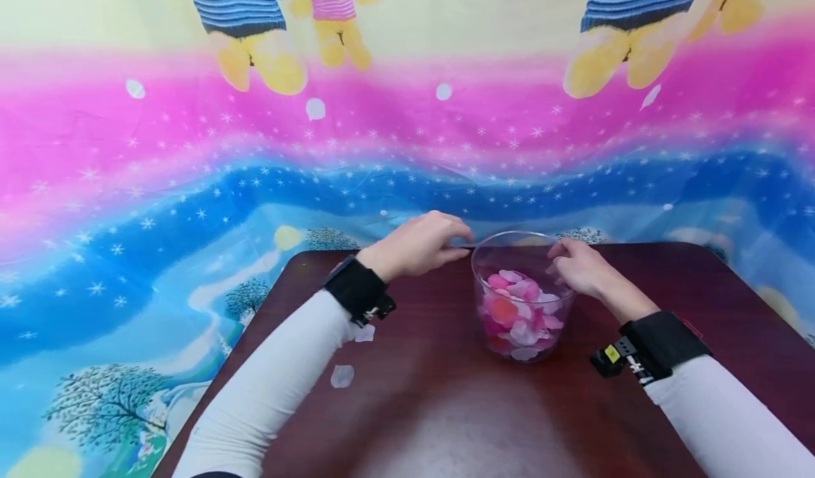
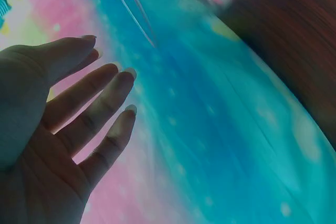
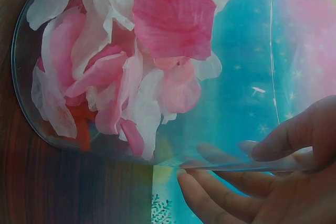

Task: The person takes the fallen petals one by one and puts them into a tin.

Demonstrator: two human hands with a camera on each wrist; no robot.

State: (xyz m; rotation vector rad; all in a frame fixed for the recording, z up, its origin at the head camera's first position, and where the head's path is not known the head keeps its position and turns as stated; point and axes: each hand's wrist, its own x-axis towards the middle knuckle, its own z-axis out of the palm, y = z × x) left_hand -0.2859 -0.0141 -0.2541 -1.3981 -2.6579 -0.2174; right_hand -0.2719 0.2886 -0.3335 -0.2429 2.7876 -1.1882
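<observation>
A clear tub [image 1: 523, 298] stands upright on the table, partly filled with pink, white and orange-red artificial petals [image 1: 522, 315]. My right hand [image 1: 576, 269] pinches its wall at the right side of the rim. In the right wrist view the thumb is inside and the other fingers [image 3: 226, 198] lie outside the clear wall. My left hand [image 1: 423, 245] is raised just left of the rim. The left wrist view shows that hand [image 2: 73, 108] with fingers spread and slightly bent, nothing in them and apart from the tub.
Two pale loose petals [image 1: 342, 376] lie on the dark wood table [image 1: 458, 421], near the left forearm. Behind the table hangs a colourful cloth [image 1: 395, 131] with bears and snowflakes. Both wrists carry black straps with small cameras [image 1: 608, 361].
</observation>
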